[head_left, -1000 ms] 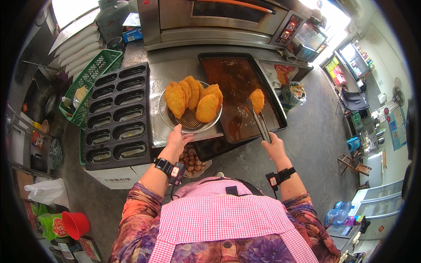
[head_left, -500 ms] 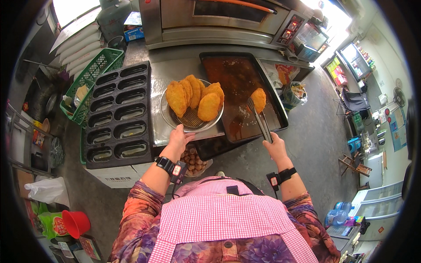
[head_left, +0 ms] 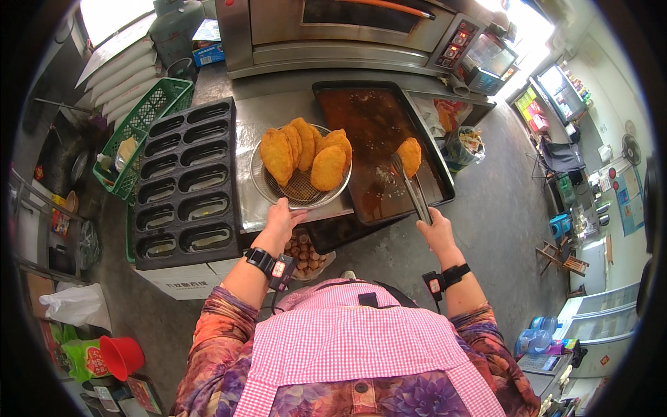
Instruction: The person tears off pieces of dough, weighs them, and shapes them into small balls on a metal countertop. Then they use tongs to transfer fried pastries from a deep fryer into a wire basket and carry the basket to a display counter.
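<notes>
My left hand (head_left: 281, 224) is closed on the near rim of a round wire strainer (head_left: 300, 197), which rests on the steel counter (head_left: 251, 139). Several golden fried pastries (head_left: 328, 168) lean together in the strainer. In my right hand (head_left: 438, 233) is a pair of metal tongs (head_left: 416, 191), gripped near its closed end. Between the tongs' tips, a single fried pastry (head_left: 410, 157) sits over the right part of a dark oily baking tray (head_left: 379, 132). Whether that pastry touches the tray I cannot tell.
Left of the strainer stands a black mould pan (head_left: 185, 182) with several oblong hollows, with a green crate (head_left: 156, 104) behind it. A steel oven (head_left: 347, 52) backs the counter. Eggs in a container (head_left: 306, 254) are below the counter edge. A filled bag (head_left: 464, 147) stands right of the tray.
The view has shifted very slightly. My hands, the strainer and the pastry in the tongs keep nearly the same places.
</notes>
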A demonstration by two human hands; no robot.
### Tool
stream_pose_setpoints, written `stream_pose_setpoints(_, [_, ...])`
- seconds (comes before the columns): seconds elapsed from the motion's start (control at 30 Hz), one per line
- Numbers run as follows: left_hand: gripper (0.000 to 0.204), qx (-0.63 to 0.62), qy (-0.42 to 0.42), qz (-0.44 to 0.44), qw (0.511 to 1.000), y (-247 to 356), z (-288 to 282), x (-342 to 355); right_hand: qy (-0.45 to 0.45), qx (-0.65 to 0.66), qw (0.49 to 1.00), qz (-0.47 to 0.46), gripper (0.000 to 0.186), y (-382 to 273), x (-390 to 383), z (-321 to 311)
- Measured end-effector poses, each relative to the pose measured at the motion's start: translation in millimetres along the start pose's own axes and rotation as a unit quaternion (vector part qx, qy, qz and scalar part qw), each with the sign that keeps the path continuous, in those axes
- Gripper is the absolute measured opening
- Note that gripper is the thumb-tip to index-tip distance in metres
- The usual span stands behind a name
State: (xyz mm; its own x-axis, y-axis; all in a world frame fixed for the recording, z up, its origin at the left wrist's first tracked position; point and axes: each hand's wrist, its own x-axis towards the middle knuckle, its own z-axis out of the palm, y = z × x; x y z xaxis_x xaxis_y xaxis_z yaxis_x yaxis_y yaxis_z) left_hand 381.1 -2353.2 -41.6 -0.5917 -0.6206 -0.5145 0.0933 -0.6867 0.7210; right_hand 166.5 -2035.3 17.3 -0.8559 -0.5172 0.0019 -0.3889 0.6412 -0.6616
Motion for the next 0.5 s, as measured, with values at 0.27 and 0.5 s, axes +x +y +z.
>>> stream_pose_setpoints(0.27, [0.039, 0.002, 0.004, -0.008, 1.000, 0.8, 0.5, 0.5, -0.002, 0.005, 1.000, 0.019, 0.053, -0.8, 0.8, 0.7])
stream_pose_setpoints(0.5, [0.040, 0.001, -0.009, -0.004, 1.000, -1.1, -1.9, 2.5, 0.000, -0.005, 1.000, 0.016, 0.052, 4.1, 3.5, 2.8])
